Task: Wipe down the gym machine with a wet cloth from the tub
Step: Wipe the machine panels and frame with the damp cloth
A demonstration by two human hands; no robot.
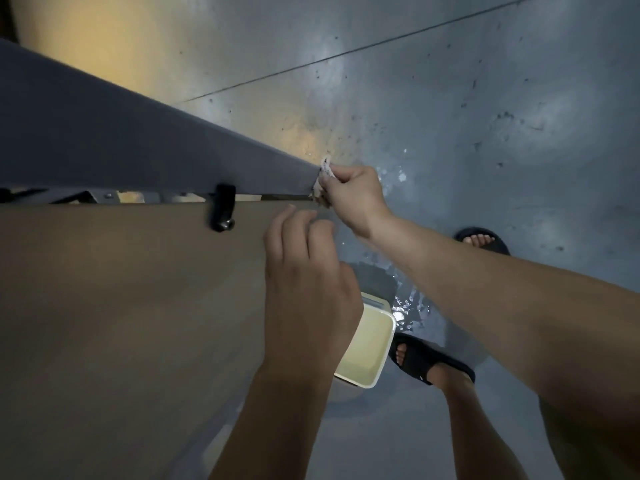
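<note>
Head view, looking down. Left hand (308, 271) is nearest, fingers loosely bent and holding nothing, tips at the brown pad (121, 306) edge, likely to steady. Below it the tub (367, 344) sits on the floor (519, 133) beside a sandal (433, 362), close for re-wetting. Farther out, right hand (353, 199) pinches the bunched cloth (325, 173) against the grey pad (104, 133) corner. Puddles lie by the tub. Open floor beyond the pad edges gives room to work outward.
</note>
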